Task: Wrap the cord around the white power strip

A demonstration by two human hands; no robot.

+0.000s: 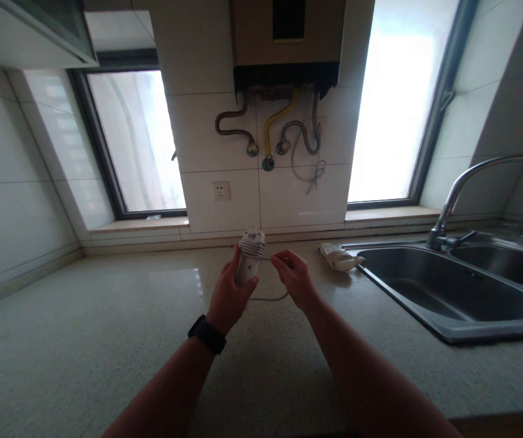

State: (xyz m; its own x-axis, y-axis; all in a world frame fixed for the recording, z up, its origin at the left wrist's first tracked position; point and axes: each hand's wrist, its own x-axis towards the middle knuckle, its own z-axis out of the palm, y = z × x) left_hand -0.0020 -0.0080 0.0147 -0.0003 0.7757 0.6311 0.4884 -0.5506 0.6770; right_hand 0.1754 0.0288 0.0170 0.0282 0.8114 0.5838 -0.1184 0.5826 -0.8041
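White power strip (244, 271) is up over the speckled countertop (124, 340), gripped in the left hand (227, 299), cord (252, 249) looped round it, right hand (295, 277) pinching the cord's free run.

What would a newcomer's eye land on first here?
Probably the white oblong plastic device at the centre, in the left hand, wound in pale cord pinched by the right hand. Next might come the bright, dark-framed window at upper right and the grey metal double-bowl sink at right.
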